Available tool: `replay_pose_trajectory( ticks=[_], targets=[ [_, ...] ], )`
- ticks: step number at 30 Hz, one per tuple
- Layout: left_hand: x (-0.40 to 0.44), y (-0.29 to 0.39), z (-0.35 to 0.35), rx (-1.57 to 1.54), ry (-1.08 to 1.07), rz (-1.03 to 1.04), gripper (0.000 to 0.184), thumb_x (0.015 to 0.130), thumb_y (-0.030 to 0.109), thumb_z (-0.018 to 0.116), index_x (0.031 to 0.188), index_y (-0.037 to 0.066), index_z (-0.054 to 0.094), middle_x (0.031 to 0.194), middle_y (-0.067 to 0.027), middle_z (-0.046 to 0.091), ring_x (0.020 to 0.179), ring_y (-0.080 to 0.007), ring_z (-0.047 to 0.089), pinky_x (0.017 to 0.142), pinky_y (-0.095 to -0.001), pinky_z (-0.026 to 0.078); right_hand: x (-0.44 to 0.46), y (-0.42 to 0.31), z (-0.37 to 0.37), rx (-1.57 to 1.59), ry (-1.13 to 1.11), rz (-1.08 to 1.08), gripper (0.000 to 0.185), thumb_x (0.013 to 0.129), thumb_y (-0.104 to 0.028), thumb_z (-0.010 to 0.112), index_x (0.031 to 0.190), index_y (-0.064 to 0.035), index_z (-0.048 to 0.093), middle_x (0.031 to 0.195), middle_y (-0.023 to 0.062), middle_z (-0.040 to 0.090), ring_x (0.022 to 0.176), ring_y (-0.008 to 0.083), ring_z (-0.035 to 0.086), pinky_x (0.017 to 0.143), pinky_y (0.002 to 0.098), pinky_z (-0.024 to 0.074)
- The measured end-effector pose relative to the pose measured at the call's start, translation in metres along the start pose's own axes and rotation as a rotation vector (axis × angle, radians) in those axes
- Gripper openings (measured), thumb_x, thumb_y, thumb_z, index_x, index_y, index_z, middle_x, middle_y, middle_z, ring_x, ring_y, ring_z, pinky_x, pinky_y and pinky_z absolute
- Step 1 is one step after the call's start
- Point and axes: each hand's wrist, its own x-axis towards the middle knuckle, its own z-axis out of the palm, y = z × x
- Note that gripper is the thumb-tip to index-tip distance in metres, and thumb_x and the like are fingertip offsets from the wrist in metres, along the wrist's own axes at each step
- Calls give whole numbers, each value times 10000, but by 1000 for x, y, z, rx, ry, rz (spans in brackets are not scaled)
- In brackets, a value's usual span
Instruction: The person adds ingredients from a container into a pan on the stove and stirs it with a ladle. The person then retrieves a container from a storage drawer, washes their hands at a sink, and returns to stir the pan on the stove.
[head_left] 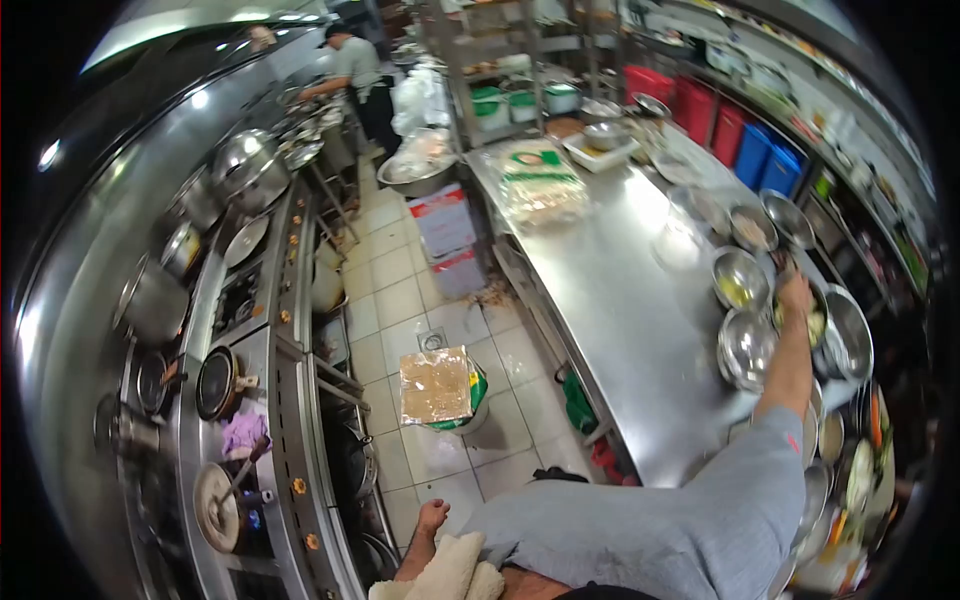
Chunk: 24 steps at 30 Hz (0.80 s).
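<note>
My right hand reaches out over the steel bowls at the right side of the steel table. Its fingers are at a bowl of pale food, too small and dark to tell what they hold. Close beside it are a bowl with yellow liquid, an empty-looking steel bowl and a large steel bowl. My left hand hangs low over the tiled floor, its fingers curled, with nothing visible in it. A cream towel lies near the left forearm.
A stove with a pan over a blue flame runs along the left. A foil-covered bucket stands on the floor. A co-worker stands at the far left. Plastic-wrapped packs lie on the table.
</note>
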Motion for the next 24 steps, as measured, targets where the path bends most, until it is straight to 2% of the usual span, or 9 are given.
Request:
replay_pose_trajectory(
  ticks=[2,3,7,10,13,17,20,22,24],
  targets=[
    [7,31,11,56,-2,37,429,745,215,599,1101,-22,566,934,-145,639,734,-198,619,689,-312,502,-17,-23,-41,-2,-142,21,536,829,-187,448,1347,-268,335,1244,178,488,1091,372,515,892,470,425],
    [6,46,14,153,-27,70,457,743,241,602,1115,-22,561,982,-157,638,809,-220,629,751,-325,499,-20,-26,-44,46,-73,37,336,772,-187,540,1074,-41,544,1139,212,541,1049,382,533,883,462,437],
    [44,55,19,223,-30,155,491,741,295,605,1115,-20,561,1058,-168,618,969,-261,600,869,-339,455,10,5,-4,82,-105,41,293,821,-126,429,1036,17,568,1054,318,539,936,472,550,839,493,447],
    [55,72,15,305,-50,132,475,740,320,610,1089,0,582,1069,-176,608,1021,-292,572,904,-350,432,42,33,22,-240,-206,-178,258,823,-151,472,872,44,634,896,230,635,871,384,615,816,434,470],
    [58,74,13,391,9,223,438,772,242,634,1106,-31,559,1001,-144,626,837,-214,621,763,-320,496,27,30,-14,170,-69,89,378,711,-154,558,1021,61,545,1011,303,571,993,462,524,848,486,438],
    [55,76,6,397,-33,156,447,770,240,641,1113,-32,551,1019,-149,623,864,-228,619,776,-330,493,63,72,14,366,194,326,502,760,-302,559,1126,29,462,1046,291,565,995,452,527,854,494,409],
    [63,59,-2,310,-32,125,442,716,315,608,1052,27,611,1052,-174,616,1007,-286,580,891,-357,442,63,76,1,468,391,445,577,741,-372,603,1170,-10,469,985,210,610,877,367,594,756,424,461],
    [74,45,-10,286,-33,116,454,717,324,610,1061,27,607,1053,-169,617,1011,-285,578,895,-356,440,50,60,-18,1100,343,660,599,731,-387,652,1166,-7,492,846,137,626,653,238,605,533,337,468],
    [95,17,-23,263,-38,109,491,721,343,619,1090,22,592,1065,-167,614,1026,-275,574,907,-350,434,39,43,-21,1202,460,641,454,777,-331,627,1087,-10,543,728,84,601,512,132,534,403,239,391]
  ],
)
